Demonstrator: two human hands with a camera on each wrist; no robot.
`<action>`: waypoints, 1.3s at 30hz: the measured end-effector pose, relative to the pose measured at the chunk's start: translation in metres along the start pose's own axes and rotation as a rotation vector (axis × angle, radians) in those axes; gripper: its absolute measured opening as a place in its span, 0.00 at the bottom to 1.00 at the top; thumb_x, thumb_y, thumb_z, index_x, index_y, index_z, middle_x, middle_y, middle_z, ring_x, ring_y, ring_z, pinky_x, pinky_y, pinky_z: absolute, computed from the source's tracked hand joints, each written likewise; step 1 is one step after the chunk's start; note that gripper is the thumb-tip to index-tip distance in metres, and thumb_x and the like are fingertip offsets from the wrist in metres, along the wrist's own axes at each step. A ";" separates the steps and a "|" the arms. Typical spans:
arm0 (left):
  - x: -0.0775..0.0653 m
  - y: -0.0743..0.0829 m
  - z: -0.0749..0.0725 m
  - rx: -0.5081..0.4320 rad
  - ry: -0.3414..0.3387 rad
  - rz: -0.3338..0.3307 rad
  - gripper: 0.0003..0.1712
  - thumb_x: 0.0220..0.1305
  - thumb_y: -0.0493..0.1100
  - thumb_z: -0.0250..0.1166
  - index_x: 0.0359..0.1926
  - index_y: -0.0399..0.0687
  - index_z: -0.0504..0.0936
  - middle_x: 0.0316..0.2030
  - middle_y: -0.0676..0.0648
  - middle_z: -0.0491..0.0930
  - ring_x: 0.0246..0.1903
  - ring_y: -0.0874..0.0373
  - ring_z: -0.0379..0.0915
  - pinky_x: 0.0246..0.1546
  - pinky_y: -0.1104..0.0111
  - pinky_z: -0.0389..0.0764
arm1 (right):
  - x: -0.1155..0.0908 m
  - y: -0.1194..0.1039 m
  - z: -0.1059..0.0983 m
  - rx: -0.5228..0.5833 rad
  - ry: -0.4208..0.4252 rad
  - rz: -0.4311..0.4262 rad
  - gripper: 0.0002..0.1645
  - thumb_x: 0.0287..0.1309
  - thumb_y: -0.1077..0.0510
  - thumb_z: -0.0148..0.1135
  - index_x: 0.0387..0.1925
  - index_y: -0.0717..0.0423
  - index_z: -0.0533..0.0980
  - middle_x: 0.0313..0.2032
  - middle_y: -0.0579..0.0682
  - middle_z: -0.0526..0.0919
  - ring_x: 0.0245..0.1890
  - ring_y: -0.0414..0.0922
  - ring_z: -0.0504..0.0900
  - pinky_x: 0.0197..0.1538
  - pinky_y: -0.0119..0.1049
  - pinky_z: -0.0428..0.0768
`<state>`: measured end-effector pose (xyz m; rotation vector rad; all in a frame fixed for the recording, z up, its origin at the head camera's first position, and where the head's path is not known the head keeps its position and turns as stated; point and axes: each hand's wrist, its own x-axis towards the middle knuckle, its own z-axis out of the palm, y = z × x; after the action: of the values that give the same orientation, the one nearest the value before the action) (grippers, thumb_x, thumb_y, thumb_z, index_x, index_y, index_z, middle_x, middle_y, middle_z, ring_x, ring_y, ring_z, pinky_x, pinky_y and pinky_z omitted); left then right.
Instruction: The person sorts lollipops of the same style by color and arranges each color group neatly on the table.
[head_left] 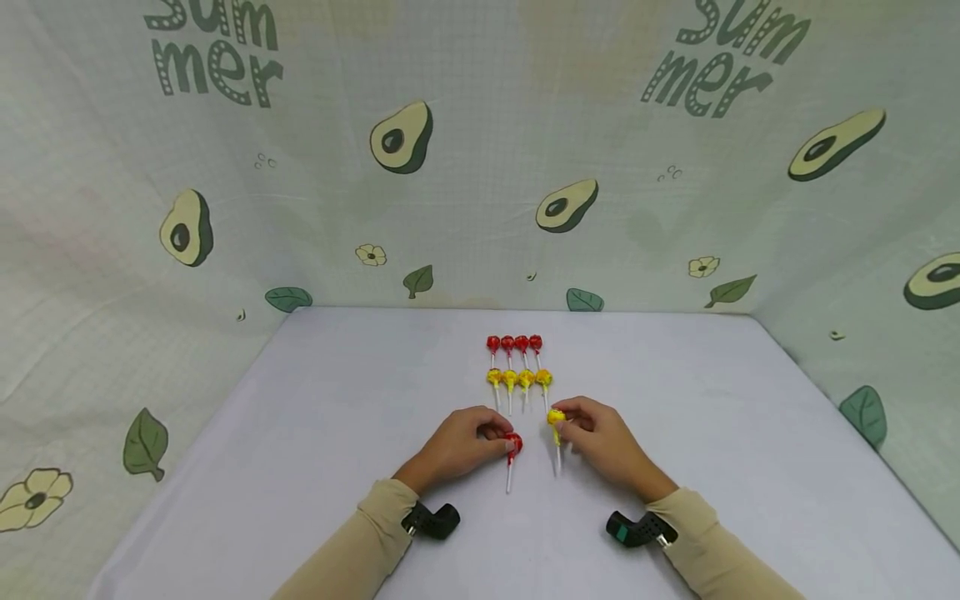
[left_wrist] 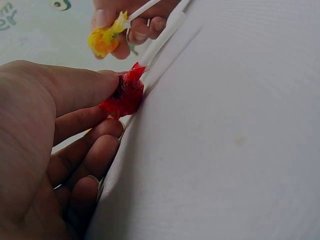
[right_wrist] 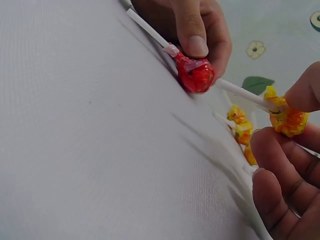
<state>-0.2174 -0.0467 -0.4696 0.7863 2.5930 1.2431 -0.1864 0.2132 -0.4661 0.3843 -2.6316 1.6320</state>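
Note:
My left hand (head_left: 468, 442) pinches a red-wrapped lollipop (left_wrist: 125, 94) by its candy head between thumb and fingers. Its white stick points toward me, close over the white tabletop. Across from it, my right hand (head_left: 600, 437) pinches a yellow-wrapped lollipop (right_wrist: 289, 119) at the head, stick also toward me. Beyond the hands lie two rows: several red lollipops (head_left: 507, 342) at the back, and several yellow lollipops (head_left: 510, 379) just in front of them, all with sticks pointing toward me.
A white cloth (head_left: 337, 375) covers the table. Behind and at the sides hangs a pale curtain (head_left: 480, 150) printed with avocados, leaves and lettering. Each wrist carries a black camera mount, one on the left (head_left: 435, 521) and its twin on the right.

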 end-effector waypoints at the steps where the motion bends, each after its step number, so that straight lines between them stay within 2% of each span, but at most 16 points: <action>1: 0.000 0.000 0.000 -0.001 0.001 0.004 0.07 0.63 0.51 0.70 0.41 0.60 0.85 0.32 0.62 0.79 0.34 0.65 0.75 0.37 0.69 0.76 | 0.000 0.000 0.000 0.015 0.000 -0.002 0.16 0.65 0.61 0.63 0.53 0.60 0.78 0.36 0.51 0.83 0.31 0.46 0.82 0.32 0.35 0.81; 4: 0.000 -0.001 0.000 -0.002 0.006 0.017 0.07 0.63 0.51 0.71 0.41 0.60 0.85 0.32 0.62 0.79 0.34 0.66 0.75 0.37 0.69 0.76 | 0.000 0.000 -0.001 0.034 0.005 -0.009 0.17 0.65 0.61 0.63 0.54 0.62 0.77 0.36 0.53 0.83 0.31 0.47 0.82 0.31 0.36 0.81; 10: 0.000 -0.001 0.000 0.001 0.011 0.020 0.07 0.63 0.52 0.71 0.41 0.60 0.86 0.32 0.62 0.79 0.34 0.66 0.75 0.37 0.69 0.76 | 0.002 0.001 -0.006 0.032 0.047 0.008 0.15 0.66 0.61 0.63 0.53 0.60 0.78 0.36 0.53 0.83 0.31 0.46 0.82 0.31 0.35 0.81; 20: 0.001 -0.003 0.001 0.003 0.019 0.027 0.07 0.63 0.52 0.71 0.40 0.60 0.86 0.32 0.62 0.79 0.34 0.66 0.75 0.37 0.70 0.76 | 0.001 -0.003 -0.012 0.063 0.075 0.037 0.18 0.67 0.61 0.63 0.55 0.66 0.76 0.38 0.60 0.83 0.31 0.46 0.81 0.33 0.37 0.81; 29: 0.000 -0.003 0.001 0.000 0.009 0.014 0.07 0.63 0.52 0.70 0.41 0.61 0.86 0.32 0.62 0.79 0.34 0.65 0.75 0.37 0.69 0.76 | -0.007 -0.033 -0.014 0.048 0.077 0.033 0.15 0.66 0.66 0.61 0.52 0.71 0.76 0.36 0.66 0.82 0.30 0.53 0.80 0.32 0.37 0.80; 33: 0.000 -0.002 0.001 -0.001 0.006 0.010 0.08 0.63 0.52 0.70 0.42 0.61 0.86 0.32 0.62 0.79 0.34 0.65 0.75 0.38 0.69 0.76 | -0.002 -0.015 -0.014 0.051 0.086 0.042 0.16 0.67 0.63 0.63 0.53 0.67 0.77 0.35 0.60 0.82 0.29 0.52 0.79 0.31 0.36 0.80; 39: 0.000 -0.002 0.000 -0.007 0.010 0.020 0.08 0.63 0.53 0.71 0.42 0.60 0.86 0.32 0.62 0.79 0.34 0.66 0.75 0.38 0.69 0.76 | 0.007 -0.005 -0.015 0.070 0.065 0.035 0.18 0.68 0.61 0.62 0.54 0.69 0.76 0.35 0.63 0.82 0.28 0.53 0.79 0.30 0.38 0.79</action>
<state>-0.2179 -0.0481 -0.4706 0.8090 2.5936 1.2646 -0.1934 0.2227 -0.4542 0.2834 -2.5541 1.7193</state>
